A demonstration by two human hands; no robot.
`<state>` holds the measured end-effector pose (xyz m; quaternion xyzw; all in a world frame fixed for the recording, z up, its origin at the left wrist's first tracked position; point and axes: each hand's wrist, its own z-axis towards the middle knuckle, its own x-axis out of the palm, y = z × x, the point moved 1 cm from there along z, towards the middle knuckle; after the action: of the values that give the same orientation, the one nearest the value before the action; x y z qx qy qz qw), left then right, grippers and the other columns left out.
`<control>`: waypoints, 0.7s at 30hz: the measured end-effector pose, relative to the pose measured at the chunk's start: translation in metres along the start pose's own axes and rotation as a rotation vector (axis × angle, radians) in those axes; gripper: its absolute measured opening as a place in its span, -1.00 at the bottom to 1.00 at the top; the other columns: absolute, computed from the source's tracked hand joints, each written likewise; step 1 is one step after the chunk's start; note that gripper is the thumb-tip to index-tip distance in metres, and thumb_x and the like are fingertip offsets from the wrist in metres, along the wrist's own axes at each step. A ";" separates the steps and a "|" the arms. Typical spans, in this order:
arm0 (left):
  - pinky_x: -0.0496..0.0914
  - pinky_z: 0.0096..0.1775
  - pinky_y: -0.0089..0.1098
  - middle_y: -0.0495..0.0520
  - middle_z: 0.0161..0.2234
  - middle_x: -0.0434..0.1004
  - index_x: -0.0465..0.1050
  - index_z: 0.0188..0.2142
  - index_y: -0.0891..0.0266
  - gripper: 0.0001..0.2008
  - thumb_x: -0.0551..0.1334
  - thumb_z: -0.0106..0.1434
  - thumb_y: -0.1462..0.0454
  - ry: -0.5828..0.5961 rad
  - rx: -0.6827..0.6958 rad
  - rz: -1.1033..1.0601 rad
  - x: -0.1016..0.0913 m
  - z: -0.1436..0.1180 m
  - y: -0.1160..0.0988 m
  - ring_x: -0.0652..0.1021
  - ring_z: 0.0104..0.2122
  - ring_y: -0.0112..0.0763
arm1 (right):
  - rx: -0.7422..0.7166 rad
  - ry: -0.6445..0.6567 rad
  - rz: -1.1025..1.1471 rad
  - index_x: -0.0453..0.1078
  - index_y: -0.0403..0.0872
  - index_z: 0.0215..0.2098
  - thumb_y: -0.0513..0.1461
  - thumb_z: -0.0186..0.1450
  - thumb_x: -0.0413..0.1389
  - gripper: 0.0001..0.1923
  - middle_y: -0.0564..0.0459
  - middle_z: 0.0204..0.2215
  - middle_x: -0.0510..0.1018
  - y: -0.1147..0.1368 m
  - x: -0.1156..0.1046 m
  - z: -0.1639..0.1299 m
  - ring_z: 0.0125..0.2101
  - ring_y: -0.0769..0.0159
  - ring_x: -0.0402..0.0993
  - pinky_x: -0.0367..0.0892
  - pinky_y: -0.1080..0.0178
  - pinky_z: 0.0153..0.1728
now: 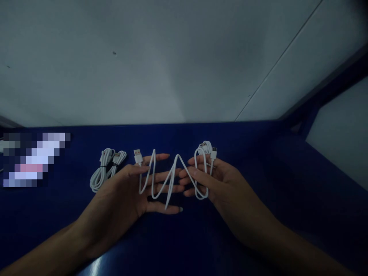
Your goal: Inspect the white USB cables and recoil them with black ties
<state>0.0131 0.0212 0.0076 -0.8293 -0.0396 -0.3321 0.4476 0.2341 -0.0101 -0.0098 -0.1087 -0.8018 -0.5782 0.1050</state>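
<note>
A white USB cable [171, 177] hangs in loose zigzag folds between my hands, above the blue table. My left hand [126, 188] pinches it near the USB plug between thumb and index finger, with the other fingers stretched out beneath the folds. The USB plug [138, 157] points up just past my left thumb. My right hand [221, 184] holds the other folds between thumb and fingers, and the smaller connector [213, 153] sticks up at its index finger. Bundled white cables [100, 174] lie behind my left hand, and another white coil [205, 147] shows partly behind my right fingers.
The blue table [172, 245] reaches back to a pale grey wall panel [143, 76]. At the left lies a pixelated bright area [40, 153], whose content cannot be made out. A blue frame [330, 92] rises at the right.
</note>
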 end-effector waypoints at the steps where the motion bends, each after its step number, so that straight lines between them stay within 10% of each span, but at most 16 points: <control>1: 0.70 0.03 0.24 0.46 0.22 0.70 0.54 0.34 0.24 -0.53 0.34 0.52 0.15 -0.001 -0.018 0.015 0.001 0.000 0.001 0.70 0.17 0.40 | 0.001 0.003 -0.006 0.61 0.00 0.02 -0.06 0.47 0.39 -0.74 -0.03 -0.10 0.78 0.000 0.000 0.000 -0.16 0.20 0.75 0.66 0.17 -0.10; 13: 0.76 -0.05 -0.19 0.25 0.10 0.79 0.53 0.28 0.12 -0.28 0.68 0.18 0.33 -0.139 -0.014 0.236 0.002 0.002 0.011 0.82 -0.04 0.04 | 0.023 0.024 -0.165 0.55 -0.03 -0.14 -0.14 0.51 0.32 -0.86 0.04 -0.23 0.77 0.008 0.003 0.001 -0.29 0.31 0.74 0.63 0.33 -0.34; 21: 0.72 -0.10 -0.33 0.15 -0.07 0.85 0.58 0.04 0.16 -0.46 0.70 0.13 0.34 -0.195 0.088 0.300 -0.001 0.003 0.012 0.84 -0.17 -0.14 | 0.036 0.097 -0.169 0.58 -0.02 -0.01 -0.06 0.58 0.25 -0.79 -0.01 -0.15 0.79 0.008 0.006 -0.005 -0.23 0.26 0.76 0.66 0.25 -0.22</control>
<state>0.0178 0.0168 -0.0026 -0.8337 0.0269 -0.1774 0.5222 0.2310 -0.0123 0.0011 -0.0108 -0.8122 -0.5752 0.0966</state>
